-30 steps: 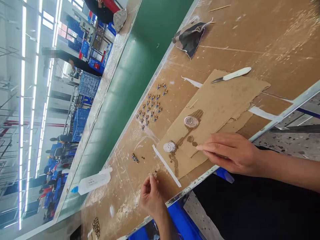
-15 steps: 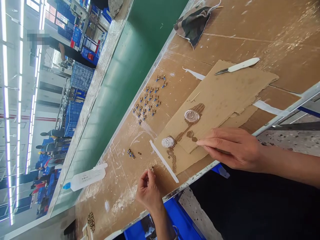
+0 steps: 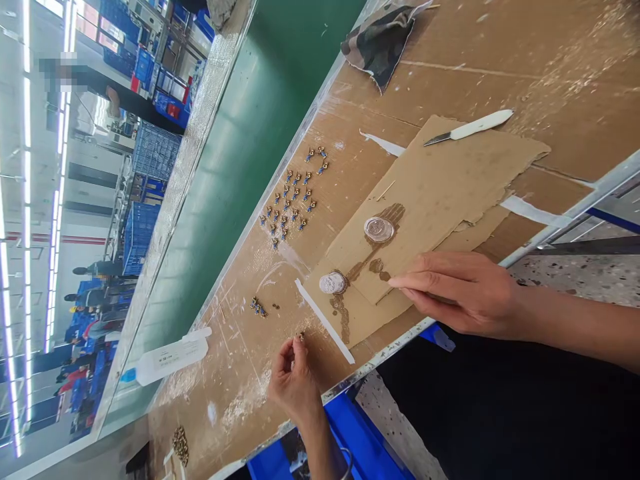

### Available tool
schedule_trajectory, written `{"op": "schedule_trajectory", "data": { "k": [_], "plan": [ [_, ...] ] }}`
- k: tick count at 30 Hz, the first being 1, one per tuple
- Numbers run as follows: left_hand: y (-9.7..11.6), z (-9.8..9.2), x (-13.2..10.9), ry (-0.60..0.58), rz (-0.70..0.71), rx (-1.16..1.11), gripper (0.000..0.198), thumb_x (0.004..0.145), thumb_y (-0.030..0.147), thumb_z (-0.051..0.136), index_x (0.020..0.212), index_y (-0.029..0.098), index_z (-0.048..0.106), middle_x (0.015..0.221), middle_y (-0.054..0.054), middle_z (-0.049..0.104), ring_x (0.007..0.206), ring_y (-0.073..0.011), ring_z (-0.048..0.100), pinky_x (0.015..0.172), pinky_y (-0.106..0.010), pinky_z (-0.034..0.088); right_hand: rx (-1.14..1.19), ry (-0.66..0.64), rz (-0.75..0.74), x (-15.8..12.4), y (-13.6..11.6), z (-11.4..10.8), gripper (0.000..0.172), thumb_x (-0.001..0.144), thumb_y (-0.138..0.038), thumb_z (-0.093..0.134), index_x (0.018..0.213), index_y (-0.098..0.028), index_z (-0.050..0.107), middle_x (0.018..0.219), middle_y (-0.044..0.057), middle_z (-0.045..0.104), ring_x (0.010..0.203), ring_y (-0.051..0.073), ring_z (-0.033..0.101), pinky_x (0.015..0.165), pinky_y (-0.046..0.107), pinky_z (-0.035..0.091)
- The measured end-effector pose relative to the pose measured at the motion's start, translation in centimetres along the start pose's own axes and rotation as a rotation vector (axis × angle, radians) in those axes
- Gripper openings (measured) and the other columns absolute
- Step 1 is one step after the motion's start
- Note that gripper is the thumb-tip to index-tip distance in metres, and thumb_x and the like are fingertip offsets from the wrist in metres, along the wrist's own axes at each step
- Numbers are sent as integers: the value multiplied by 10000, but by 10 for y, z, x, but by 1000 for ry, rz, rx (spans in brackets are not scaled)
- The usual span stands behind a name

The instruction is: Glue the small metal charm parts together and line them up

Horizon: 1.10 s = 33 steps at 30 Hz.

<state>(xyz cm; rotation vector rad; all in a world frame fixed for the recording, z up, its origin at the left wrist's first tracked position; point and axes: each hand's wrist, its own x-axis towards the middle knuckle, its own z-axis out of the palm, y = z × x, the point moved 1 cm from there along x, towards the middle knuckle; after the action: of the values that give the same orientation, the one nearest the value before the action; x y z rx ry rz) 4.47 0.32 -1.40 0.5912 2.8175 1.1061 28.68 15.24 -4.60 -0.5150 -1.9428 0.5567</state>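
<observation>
My left hand is closed in a pinch at the table's near side. A tiny brass-coloured piece shows at its thumb and fingertip. My right hand also pinches, fingertips low over the cardboard sheet; whatever it holds is too small to make out. Left of these fingertips are dark wet spots on the cardboard. Two small round lids or dishes lie there, one with clear wet contents, the other with white paste. Past my left hand sits a small cluster of blue-and-gold figurines.
Several more blue-and-gold figurines stand in rows. A white-handled knife and a toothpick lie on the cardboard. Around are a camouflage cloth, a plastic bottle, a pile of brass pieces and a green conveyor belt.
The whole view has shifted slightly left and up. Both hands keep the same pinched poses in nearly the same places.
</observation>
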Motion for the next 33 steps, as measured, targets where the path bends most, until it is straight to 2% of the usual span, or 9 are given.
{"op": "schedule_trajectory", "data": {
  "k": [8,15,21,33],
  "plan": [
    [0,0,2,-13,1,71,315,667,476,678,774,179,695,679,-14,688,671,-167,646,682,-296,497,-23,-10,-11,-3,3,1,222,875,-106,534,1087,-170,547,822,26,634,738,108,575,705,230,487],
    [-2,-3,10,-75,36,176,345,665,500,656,778,178,704,698,-32,696,690,-195,655,710,-327,493,-16,-7,-11,-3,3,1,240,877,-109,525,1106,-179,541,817,22,622,719,103,556,674,220,468],
    [13,-8,16,-150,66,318,366,660,526,619,751,182,709,697,-43,696,718,-228,649,711,-339,459,-36,-5,-3,-1,1,-1,205,894,-111,503,1088,-165,537,784,21,612,725,101,557,681,217,470],
    [41,-6,32,-338,115,479,331,585,517,583,611,200,671,592,-36,664,609,-219,621,618,-307,418,-44,5,-16,1,0,-2,189,887,-103,509,1069,-146,537,754,29,611,710,112,549,677,231,465]
  ]
}}
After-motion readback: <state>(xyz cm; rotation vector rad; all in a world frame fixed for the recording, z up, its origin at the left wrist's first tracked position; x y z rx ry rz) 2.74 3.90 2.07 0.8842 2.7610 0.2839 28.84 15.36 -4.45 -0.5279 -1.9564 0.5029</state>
